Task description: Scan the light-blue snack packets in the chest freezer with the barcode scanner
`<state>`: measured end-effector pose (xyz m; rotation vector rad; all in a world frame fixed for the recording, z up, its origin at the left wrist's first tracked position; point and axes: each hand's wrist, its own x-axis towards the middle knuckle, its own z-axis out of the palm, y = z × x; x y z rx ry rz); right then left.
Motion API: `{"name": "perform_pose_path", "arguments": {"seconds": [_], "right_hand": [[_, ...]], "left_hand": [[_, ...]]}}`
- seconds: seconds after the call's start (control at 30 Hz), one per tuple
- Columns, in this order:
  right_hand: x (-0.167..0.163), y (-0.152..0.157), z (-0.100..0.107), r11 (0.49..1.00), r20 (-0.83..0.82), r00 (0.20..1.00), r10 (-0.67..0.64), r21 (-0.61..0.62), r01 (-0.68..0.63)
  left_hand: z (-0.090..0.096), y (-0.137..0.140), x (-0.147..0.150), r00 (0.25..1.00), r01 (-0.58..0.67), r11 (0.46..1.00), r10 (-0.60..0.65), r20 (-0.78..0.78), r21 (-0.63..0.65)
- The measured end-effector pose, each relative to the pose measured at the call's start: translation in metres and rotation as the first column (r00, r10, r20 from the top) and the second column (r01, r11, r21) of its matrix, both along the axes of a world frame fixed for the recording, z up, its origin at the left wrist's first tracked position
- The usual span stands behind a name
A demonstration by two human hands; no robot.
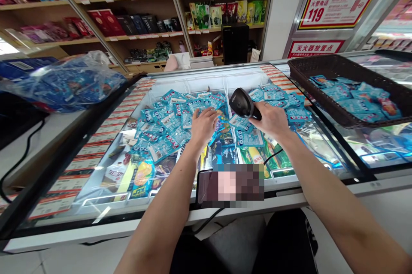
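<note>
My right hand [273, 120] is wrapped round the handle of a black barcode scanner [240, 103], whose head points left over the glass. Palm down, my left hand [203, 127] rests on a spread of small blue snack packets [164, 137], its fingers stretched forward and a little apart. Nothing shows in its grasp, though the underside is hidden. More blue packets [251, 138] lie below and behind the scanner. All of these are on the glass top of a chest freezer [106, 179].
A phone [206, 188] lies at the freezer's front edge, near a black cable. To the right stands a dark brown basket [325, 109] with more blue packets. A plastic bag of blue packs [77, 81] is at the left. Stocked shelves [135, 36] line the back.
</note>
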<state>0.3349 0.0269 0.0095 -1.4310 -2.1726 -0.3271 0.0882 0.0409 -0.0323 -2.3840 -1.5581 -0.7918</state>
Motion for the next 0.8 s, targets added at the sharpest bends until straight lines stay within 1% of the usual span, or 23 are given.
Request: {"name": "perform_pose_path", "arguments": {"seconds": [0.17,0.3,0.37,0.43,0.5,0.53,0.6,0.63,0.7,0.8], "right_hand": [[0.001,0.001,0.0,0.999,0.017,0.999,-0.047,-0.008,0.047],[0.001,0.001,0.0,0.997,0.0,0.997,-0.08,0.004,0.08],[0.001,0.002,0.0,0.996,-0.01,0.996,-0.083,0.012,0.084],[0.001,0.002,0.0,0.996,-0.017,0.996,-0.086,0.018,0.086],[0.0,0.002,0.0,0.996,-0.019,0.996,-0.084,0.018,0.085],[0.0,0.002,0.001,0.996,-0.019,0.996,-0.082,0.017,0.083],[0.0,0.001,0.001,0.997,-0.014,0.997,-0.079,0.014,0.08],[0.0,0.001,0.001,0.997,-0.011,0.997,-0.08,0.012,0.08],[0.0,0.001,0.002,0.996,-0.008,0.996,-0.086,0.009,0.086],[0.0,0.001,0.002,0.995,-0.011,0.995,-0.096,0.012,0.096]], "left_hand": [[-0.002,0.001,-0.007,0.997,-0.078,0.996,0.077,0.023,0.04],[-0.001,0.0,-0.01,0.991,-0.131,0.989,0.129,0.042,0.062],[0.003,-0.001,-0.008,0.991,-0.125,0.989,0.122,0.045,0.072],[0.008,-0.003,-0.003,0.997,-0.062,0.996,0.06,0.045,0.061],[0.013,-0.006,0.007,0.997,0.064,0.998,-0.065,0.031,0.018],[0.015,-0.008,0.013,0.989,0.15,0.989,-0.15,0.016,-0.015],[0.017,-0.012,0.024,0.946,0.32,0.942,-0.324,-0.02,-0.097],[0.017,-0.014,0.028,0.927,0.366,0.921,-0.374,-0.036,-0.136],[0.016,-0.016,0.033,0.91,0.389,0.902,-0.408,-0.07,-0.188],[0.014,-0.016,0.03,0.933,0.317,0.933,-0.339,-0.123,-0.171]]}}
